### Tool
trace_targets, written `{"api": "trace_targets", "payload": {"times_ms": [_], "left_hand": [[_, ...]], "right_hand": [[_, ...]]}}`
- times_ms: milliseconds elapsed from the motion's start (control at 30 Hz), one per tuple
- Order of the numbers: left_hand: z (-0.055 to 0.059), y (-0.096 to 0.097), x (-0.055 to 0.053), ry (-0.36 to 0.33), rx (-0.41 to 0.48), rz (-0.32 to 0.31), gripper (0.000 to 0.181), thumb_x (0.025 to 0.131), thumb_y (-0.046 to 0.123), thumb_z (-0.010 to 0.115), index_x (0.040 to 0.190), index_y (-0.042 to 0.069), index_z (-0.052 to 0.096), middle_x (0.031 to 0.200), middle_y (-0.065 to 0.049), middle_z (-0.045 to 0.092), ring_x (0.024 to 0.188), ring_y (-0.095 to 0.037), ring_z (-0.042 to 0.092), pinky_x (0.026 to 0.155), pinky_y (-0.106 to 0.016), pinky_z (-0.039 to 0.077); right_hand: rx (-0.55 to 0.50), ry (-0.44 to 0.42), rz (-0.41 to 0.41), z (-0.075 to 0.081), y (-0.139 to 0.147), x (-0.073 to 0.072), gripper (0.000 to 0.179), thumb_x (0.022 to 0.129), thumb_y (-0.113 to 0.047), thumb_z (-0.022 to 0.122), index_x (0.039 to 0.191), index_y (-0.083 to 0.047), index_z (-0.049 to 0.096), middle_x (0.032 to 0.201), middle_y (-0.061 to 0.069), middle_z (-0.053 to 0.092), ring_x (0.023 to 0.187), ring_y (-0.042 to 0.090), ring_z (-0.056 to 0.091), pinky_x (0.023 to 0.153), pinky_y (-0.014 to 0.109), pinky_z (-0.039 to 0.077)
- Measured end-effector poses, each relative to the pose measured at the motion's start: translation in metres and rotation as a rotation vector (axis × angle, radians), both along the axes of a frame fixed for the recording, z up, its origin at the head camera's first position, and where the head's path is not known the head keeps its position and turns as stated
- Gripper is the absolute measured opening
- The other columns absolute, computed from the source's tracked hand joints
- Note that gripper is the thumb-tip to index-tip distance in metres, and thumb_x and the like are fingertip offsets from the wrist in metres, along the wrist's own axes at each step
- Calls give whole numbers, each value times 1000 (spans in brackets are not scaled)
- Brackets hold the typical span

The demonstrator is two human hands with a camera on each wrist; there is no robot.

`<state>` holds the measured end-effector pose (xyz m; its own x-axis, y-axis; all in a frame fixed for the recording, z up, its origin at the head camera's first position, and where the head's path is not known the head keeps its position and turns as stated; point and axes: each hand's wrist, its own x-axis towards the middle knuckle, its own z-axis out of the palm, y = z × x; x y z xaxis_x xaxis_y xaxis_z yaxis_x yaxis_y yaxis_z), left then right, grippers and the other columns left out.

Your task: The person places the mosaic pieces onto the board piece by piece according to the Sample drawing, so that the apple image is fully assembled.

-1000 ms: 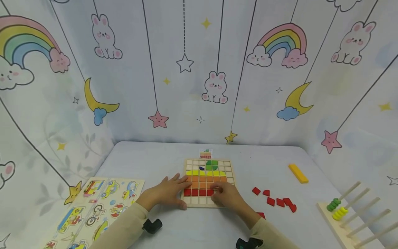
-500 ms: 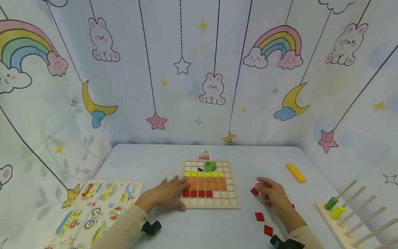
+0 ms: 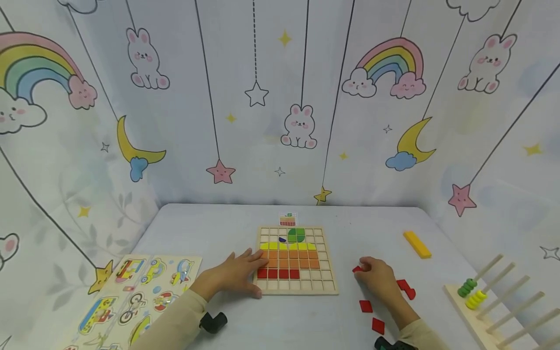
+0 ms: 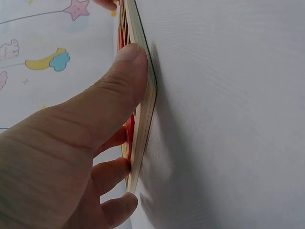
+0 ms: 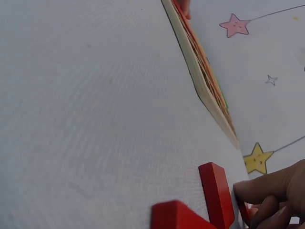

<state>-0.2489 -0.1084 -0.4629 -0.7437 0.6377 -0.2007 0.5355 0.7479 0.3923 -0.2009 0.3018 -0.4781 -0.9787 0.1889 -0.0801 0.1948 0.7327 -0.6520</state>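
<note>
The wooden grid board (image 3: 297, 293) lies mid-table, with green, blue, yellow, orange and red pieces in its cells. My left hand (image 3: 234, 273) rests at its left side, fingers spread over the edge; in the left wrist view the thumb (image 4: 131, 59) lies against the frame. To the right of the board, my right hand (image 3: 377, 278) bends over a red tile (image 3: 357, 269), pinching it at the fingertips. The right wrist view shows this tile (image 5: 242, 210) partly hidden by the fingers. Closer to the wrist lie two more red tiles, one farther back (image 3: 365, 306) and one nearer (image 3: 378, 326).
Several red pieces (image 3: 410, 293) lie right of the right hand. A small picture card (image 3: 288, 219) sits behind the board. A yellow bar (image 3: 417, 244) and a wooden peg rack (image 3: 472, 316) with rings stand on the right. On the left lies a picture puzzle board (image 3: 144, 291).
My right hand left the board, moved right to the loose red tiles, then lowered its fingers onto one. The left hand stays at the board's edge.
</note>
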Motion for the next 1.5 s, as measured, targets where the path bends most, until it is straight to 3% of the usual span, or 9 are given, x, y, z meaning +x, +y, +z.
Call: {"api": "trace_targets", "payload": {"times_ms": [167,267,400,533,700,867,1100,1300,1500], "left_hand": [[-2,0,0,4,-12,0,89,81,60,77,156,23,44,168,-3,28,155,-38,21,117,-73,17],[-2,0,-1,6,-20,3,90,81,61,77,156,24,44,168,-3,28,155,-38,21,117,-73,17],[-2,0,-1,8,-23,6,89,81,61,78,155,24,45,168,-3,29,155,-38,21,117,-73,17],[-1,1,-1,16,-32,6,89,80,60,78,155,24,46,167,-3,30,154,-38,22,117,-73,18],[-2,2,-2,16,-32,9,89,80,60,79,155,24,46,167,-3,30,155,-38,22,117,-73,18],[-3,2,-2,16,-35,14,89,80,60,79,155,25,46,167,-2,30,155,-37,22,117,-72,17],[-5,1,-3,12,-31,13,89,80,61,79,155,26,46,167,-2,30,155,-37,22,117,-72,18],[-5,1,-2,5,-23,18,90,80,61,79,155,26,46,167,-2,30,155,-38,22,117,-73,17],[-6,0,-3,10,-22,20,90,79,62,78,155,27,45,167,-1,29,155,-37,22,118,-72,17]], "right_hand": [[10,-10,25,3,-2,-1,28,89,-11,74,115,0,68,97,8,66,90,24,57,73,36,53],[-16,5,37,6,-3,1,16,92,-11,71,107,-5,68,96,7,65,88,23,56,70,32,51],[-102,15,12,9,-3,1,21,98,-17,66,115,-6,64,94,8,66,76,21,59,64,30,53],[-264,11,-16,11,-2,-3,34,100,-26,67,125,-5,61,85,9,65,67,20,60,58,28,54],[-482,17,-19,10,-3,-7,46,100,-34,66,134,-4,57,91,12,68,75,20,63,65,25,58],[-666,-13,-2,11,-9,-10,50,103,-26,64,146,-7,49,109,12,74,88,19,73,78,23,60],[-847,-64,37,14,-28,-14,56,101,-19,66,151,-9,43,117,10,75,88,14,74,78,21,59],[-873,-89,65,12,-50,-18,53,98,-13,68,147,-8,48,112,11,72,80,15,69,69,20,58],[-700,-160,196,3,-74,-19,48,94,-16,74,138,-6,59,96,9,61,68,17,62,58,22,53]]}}
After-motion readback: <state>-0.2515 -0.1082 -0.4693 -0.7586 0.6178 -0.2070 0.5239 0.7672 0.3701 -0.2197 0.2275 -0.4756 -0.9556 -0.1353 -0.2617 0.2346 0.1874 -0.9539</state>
